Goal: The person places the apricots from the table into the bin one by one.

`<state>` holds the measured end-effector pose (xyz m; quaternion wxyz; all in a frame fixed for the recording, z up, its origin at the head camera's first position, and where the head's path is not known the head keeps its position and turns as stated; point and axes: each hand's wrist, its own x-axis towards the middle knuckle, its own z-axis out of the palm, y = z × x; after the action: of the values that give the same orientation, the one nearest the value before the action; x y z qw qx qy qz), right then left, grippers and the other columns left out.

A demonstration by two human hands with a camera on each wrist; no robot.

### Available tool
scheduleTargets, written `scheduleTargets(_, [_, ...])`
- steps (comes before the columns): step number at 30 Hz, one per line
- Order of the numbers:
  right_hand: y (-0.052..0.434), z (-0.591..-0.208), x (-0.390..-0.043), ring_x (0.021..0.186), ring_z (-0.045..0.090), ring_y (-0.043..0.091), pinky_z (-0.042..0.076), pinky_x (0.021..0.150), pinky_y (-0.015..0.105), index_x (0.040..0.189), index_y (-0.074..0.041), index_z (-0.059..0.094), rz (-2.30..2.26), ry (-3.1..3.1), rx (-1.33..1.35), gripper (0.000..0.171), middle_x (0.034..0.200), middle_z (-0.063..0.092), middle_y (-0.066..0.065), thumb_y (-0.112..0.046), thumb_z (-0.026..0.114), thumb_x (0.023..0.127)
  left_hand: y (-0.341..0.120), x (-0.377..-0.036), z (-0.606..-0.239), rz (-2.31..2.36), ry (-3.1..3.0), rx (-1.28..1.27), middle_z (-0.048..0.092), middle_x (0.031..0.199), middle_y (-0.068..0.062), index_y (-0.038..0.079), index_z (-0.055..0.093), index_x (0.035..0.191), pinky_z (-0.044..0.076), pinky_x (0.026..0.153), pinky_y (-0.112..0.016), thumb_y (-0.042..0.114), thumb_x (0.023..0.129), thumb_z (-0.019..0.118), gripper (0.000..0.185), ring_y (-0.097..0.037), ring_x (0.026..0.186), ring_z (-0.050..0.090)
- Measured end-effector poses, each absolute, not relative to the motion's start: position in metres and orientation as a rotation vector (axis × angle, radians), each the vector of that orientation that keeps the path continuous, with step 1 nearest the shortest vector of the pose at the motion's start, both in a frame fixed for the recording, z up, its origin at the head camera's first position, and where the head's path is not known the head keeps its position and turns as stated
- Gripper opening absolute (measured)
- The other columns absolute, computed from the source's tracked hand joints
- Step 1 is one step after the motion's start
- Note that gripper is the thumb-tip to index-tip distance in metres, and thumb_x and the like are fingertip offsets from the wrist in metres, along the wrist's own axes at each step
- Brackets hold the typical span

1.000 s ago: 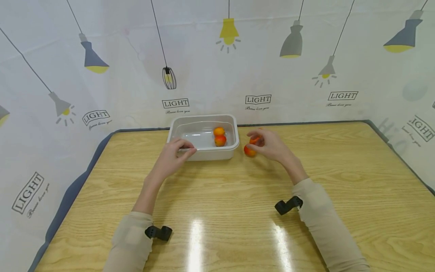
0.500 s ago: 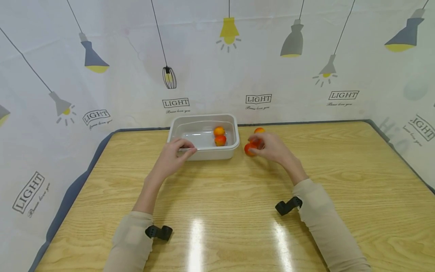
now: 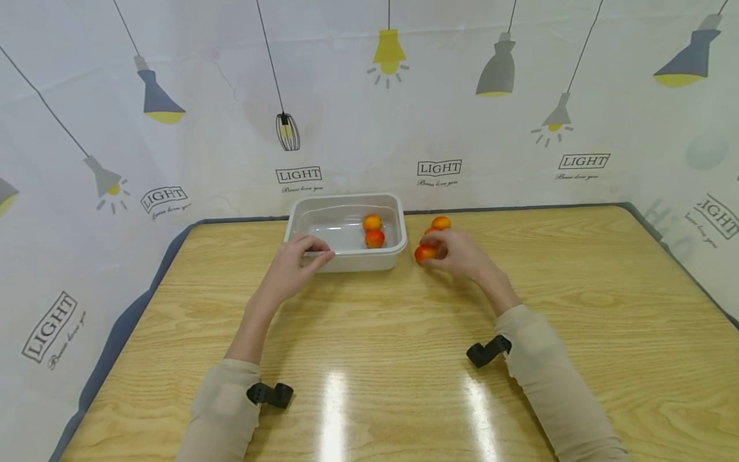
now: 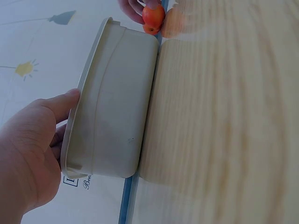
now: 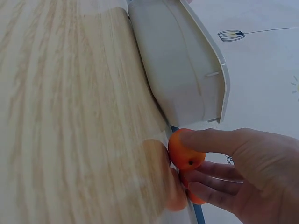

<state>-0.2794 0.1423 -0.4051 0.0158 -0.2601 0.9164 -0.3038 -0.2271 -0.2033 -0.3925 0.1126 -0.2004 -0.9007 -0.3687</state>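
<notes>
My left hand (image 3: pixel 294 263) pinches the near left rim of a white plastic tub (image 3: pixel 364 263), thumb outside and fingers over the edge. Inside the tub, at its right end, lie two round orange-red fruits (image 3: pixel 374 239). To the right of the tub, my right hand (image 3: pixel 458 253) has its thumb and fingers around the nearest of three similar fruits, an orange-red fruit (image 5: pixel 184 149) low at the tabletop. Its thumb presses one side while the other fingers curl behind. Beyond it, another fruit (image 3: pixel 432 232) is partly covered by the fingers, and a more orange fruit (image 3: pixel 441 222) sits farthest back.
The wooden table (image 3: pixel 369 333) ends at a dark blue edge along the back, where a wall sheet (image 3: pixel 346 96) printed with lamps hangs close behind the tub. Black wrist cameras (image 3: pixel 489 350) stick out from both sleeves.
My right hand has drawn slightly toward me and closed around the nearest fruit, uncovering the farthest one behind it. The left hand and the tub have stayed in place.
</notes>
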Motion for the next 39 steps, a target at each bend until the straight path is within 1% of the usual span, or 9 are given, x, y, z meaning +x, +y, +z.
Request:
scheduleTargets(5, [0.142, -0.405, -0.279, 0.091, 0.065, 0.030, 0.054, 0.084, 0.046, 0.117, 0.000, 0.068, -0.961, 2.833, -0.772, 0.037, 0.105, 0.070, 0.015, -0.011, 0.083, 0.084, -0.203, -0.227, -0.392, -1.080, -2.645, -0.585, 0.069, 0.101, -0.009, 0.004, 0.071, 0.101, 0.050, 0.095, -0.043, 0.020, 0.097, 0.071, 0.017, -0.026, 0.101, 0.061])
scheduleTargets(8, [0.142, -0.405, -0.279, 0.091, 0.065, 0.030, 0.054, 0.084, 0.045, 0.118, 0.001, 0.067, -0.981, 2.819, -0.763, 0.038, 0.106, 0.069, 0.016, -0.010, 0.082, 0.085, -0.204, -0.227, -0.393, -1.079, -2.647, -0.582, 0.068, 0.101, -0.009, 0.004, 0.071, 0.100, 0.050, 0.095, -0.043, 0.020, 0.097, 0.071, 0.017, -0.026, 0.101, 0.061])
scheduleTargets(14, [0.142, -0.400, -0.278, 0.090, 0.061, 0.030, 0.053, 0.082, 0.042, 0.123, 0.003, 0.065, -1.045, 2.822, -0.748, 0.039, 0.111, 0.069, 0.017, -0.007, 0.078, 0.087, -0.204, -0.226, -0.393, -1.087, -2.660, -0.574, 0.068, 0.101, -0.008, 0.004, 0.071, 0.101, 0.049, 0.095, -0.043, 0.021, 0.097, 0.071, 0.017, -0.026, 0.102, 0.061])
scheduleTargets(19, [0.141, -0.392, -0.277, 0.093, 0.063, 0.033, 0.055, 0.084, 0.044, 0.124, 0.004, 0.063, -1.148, 2.817, -0.743, 0.038, 0.115, 0.067, 0.020, -0.006, 0.075, 0.090, -0.204, -0.226, -0.392, -1.089, -2.665, -0.569, 0.068, 0.102, -0.008, 0.004, 0.071, 0.101, 0.050, 0.095, -0.043, 0.021, 0.097, 0.070, 0.017, -0.026, 0.102, 0.060])
scheduleTargets(26, [0.138, -0.383, -0.274, 0.093, 0.065, 0.033, 0.056, 0.084, 0.045, 0.123, 0.003, 0.065, -1.235, 2.857, -0.751, 0.036, 0.113, 0.068, 0.021, -0.010, 0.076, 0.091, -0.203, -0.226, -0.391, -1.087, -2.661, -0.571, 0.068, 0.102, -0.009, 0.003, 0.071, 0.101, 0.050, 0.095, -0.042, 0.021, 0.097, 0.070, 0.018, -0.026, 0.101, 0.061])
scheduleTargets(33, [0.134, -0.377, -0.273, 0.094, 0.066, 0.031, 0.056, 0.085, 0.044, 0.122, 0.001, 0.065, -1.293, 2.897, -0.768, 0.037, 0.115, 0.068, 0.018, -0.015, 0.078, 0.090, -0.204, -0.228, -0.392, -1.082, -2.658, -0.573, 0.069, 0.101, -0.008, 0.004, 0.071, 0.101, 0.050, 0.094, -0.042, 0.021, 0.097, 0.071, 0.018, -0.025, 0.100, 0.061])
scheduleTargets(39, [0.127, -0.371, -0.269, 0.090, 0.066, 0.028, 0.056, 0.081, 0.042, 0.123, -0.001, 0.067, -1.297, 2.929, -0.820, 0.039, 0.111, 0.069, 0.016, -0.018, 0.079, 0.090, -0.204, -0.228, -0.393, -1.079, -2.656, -0.574, 0.069, 0.101, -0.008, 0.004, 0.071, 0.100, 0.050, 0.093, -0.041, 0.021, 0.097, 0.071, 0.018, -0.025, 0.100, 0.061])
